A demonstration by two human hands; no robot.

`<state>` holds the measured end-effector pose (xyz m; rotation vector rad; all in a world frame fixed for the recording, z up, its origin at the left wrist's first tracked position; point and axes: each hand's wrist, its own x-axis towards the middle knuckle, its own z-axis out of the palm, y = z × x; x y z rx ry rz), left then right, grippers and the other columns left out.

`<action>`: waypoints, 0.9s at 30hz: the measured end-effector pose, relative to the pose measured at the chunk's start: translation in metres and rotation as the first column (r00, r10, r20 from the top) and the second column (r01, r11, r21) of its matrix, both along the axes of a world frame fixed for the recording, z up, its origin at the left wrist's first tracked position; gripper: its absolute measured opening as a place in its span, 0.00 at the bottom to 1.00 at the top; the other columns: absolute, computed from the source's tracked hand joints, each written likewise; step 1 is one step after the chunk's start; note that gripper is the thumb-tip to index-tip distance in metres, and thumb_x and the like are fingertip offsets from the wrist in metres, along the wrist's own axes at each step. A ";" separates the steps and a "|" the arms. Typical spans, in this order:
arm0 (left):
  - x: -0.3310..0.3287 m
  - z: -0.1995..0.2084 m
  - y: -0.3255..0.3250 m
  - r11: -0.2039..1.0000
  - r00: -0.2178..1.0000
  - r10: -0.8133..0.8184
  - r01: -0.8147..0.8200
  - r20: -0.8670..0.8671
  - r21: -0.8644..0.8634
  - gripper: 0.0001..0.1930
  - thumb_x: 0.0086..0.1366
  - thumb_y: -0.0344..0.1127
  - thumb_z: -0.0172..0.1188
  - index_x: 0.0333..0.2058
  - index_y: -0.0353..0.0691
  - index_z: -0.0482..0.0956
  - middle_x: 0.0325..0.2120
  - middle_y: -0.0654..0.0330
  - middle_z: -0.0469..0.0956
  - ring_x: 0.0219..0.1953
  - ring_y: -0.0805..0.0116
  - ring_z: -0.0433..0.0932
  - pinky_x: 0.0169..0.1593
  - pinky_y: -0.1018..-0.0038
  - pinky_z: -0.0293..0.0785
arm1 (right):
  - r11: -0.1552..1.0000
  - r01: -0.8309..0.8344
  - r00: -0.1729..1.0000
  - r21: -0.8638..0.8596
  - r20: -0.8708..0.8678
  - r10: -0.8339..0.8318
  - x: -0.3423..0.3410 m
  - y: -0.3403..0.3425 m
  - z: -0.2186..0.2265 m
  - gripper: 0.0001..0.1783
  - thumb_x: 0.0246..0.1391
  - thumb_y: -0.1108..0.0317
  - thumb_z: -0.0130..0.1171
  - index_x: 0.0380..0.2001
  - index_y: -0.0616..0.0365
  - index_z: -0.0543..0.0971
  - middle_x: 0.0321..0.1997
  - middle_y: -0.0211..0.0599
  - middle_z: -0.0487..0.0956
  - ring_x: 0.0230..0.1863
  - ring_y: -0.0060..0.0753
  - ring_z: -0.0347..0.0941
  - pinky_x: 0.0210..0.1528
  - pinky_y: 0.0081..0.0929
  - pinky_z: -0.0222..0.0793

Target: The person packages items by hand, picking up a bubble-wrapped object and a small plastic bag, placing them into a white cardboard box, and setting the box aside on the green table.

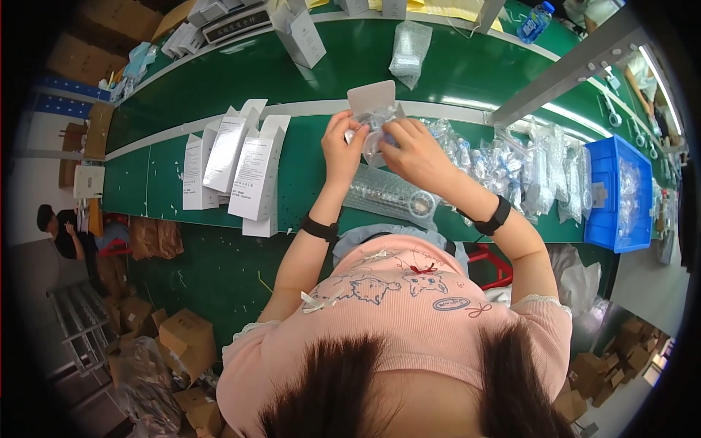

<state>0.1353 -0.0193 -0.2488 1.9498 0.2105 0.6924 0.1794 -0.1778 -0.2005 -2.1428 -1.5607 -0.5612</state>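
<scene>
Holding a small clear plastic packet (374, 125) up over the green table (314, 171), I have both hands closed on it. My left hand (343, 146) pinches its left edge, thumb and fingers clamped on the plastic, and my right hand (418, 150) grips the right side the same way, fingers curled around it. A white card flap (371, 95) stands up from the top of the packet, just above my fingertips. A black band sits on each of my wrists.

Below my hands, on the table near its closest edge, lies a sheet of bubble wrap (391, 196) with a round ring-shaped part resting at its right end. To the left of it stands a row of tall white cartons (234, 164), flaps open, leaning against one another. To the right, a heap of clear bagged parts (511, 164) stretches toward a blue plastic bin (617, 193) at the table's end, which holds more clear bags.

Farther off, past the pale strip that runs along the table, another white carton (301, 35) stands open, and a crumpled clear bag (409, 51) lies beside it. A water bottle (535, 22) rests at the far edge. Down on the floor to my left, another person (69, 237) in dark clothes crouches near brown cardboard boxes (182, 336).
</scene>
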 end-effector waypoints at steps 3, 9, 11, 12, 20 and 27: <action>-0.001 0.001 -0.001 1.000 1.000 -0.001 0.001 0.011 0.021 0.07 0.48 0.29 0.61 0.22 0.33 0.72 0.35 0.52 0.74 0.36 0.57 0.74 0.39 0.70 0.68 | 0.995 -0.046 0.995 -0.085 -0.095 0.038 -0.003 0.001 0.002 0.11 0.35 0.67 0.61 0.26 0.59 0.73 0.32 0.38 0.70 0.36 0.38 0.67 0.39 0.30 0.63; -0.003 -0.002 -0.007 1.000 1.000 -0.012 0.012 0.011 0.003 0.07 0.49 0.30 0.61 0.21 0.33 0.72 0.35 0.51 0.74 0.39 0.58 0.73 0.40 0.72 0.67 | 0.898 -0.061 0.983 -0.435 -0.183 -0.022 -0.010 0.009 -0.019 0.14 0.36 0.66 0.62 0.27 0.61 0.73 0.31 0.38 0.70 0.34 0.39 0.68 0.39 0.32 0.64; -0.004 -0.003 -0.005 1.000 1.000 -0.004 0.003 0.030 0.010 0.08 0.50 0.30 0.61 0.21 0.33 0.72 0.35 0.51 0.74 0.40 0.60 0.73 0.40 0.73 0.66 | 0.913 -0.072 0.961 -0.402 -0.273 -0.044 -0.006 0.013 -0.023 0.17 0.34 0.67 0.63 0.30 0.61 0.73 0.32 0.39 0.71 0.35 0.41 0.69 0.40 0.32 0.65; -0.003 -0.003 -0.002 1.000 1.000 -0.026 0.026 0.005 0.002 0.08 0.50 0.31 0.61 0.23 0.33 0.72 0.37 0.51 0.73 0.41 0.59 0.72 0.41 0.73 0.66 | 0.919 -0.081 0.947 -0.385 -0.318 -0.050 -0.005 0.016 -0.023 0.18 0.33 0.67 0.64 0.32 0.62 0.73 0.33 0.39 0.72 0.35 0.41 0.69 0.41 0.32 0.65; -0.033 0.031 0.046 0.923 0.999 0.036 -0.046 0.033 0.382 0.26 0.48 0.38 0.65 0.44 0.40 0.66 0.51 0.51 0.61 0.52 0.49 0.61 0.50 0.60 0.61 | 0.960 0.187 0.918 0.210 -0.386 -0.094 0.016 -0.018 -0.016 0.40 0.29 0.70 0.68 0.52 0.61 0.64 0.53 0.46 0.64 0.53 0.45 0.62 0.53 0.31 0.60; -0.071 0.025 0.101 0.534 0.685 0.584 0.080 -0.436 0.842 0.38 0.47 0.31 0.62 0.57 0.46 0.55 0.59 0.48 0.48 0.60 0.41 0.47 0.52 0.38 0.47 | 0.963 0.139 0.510 0.230 -0.850 0.129 0.031 0.007 -0.066 0.50 0.30 0.69 0.69 0.58 0.62 0.54 0.58 0.44 0.59 0.58 0.39 0.56 0.58 0.32 0.55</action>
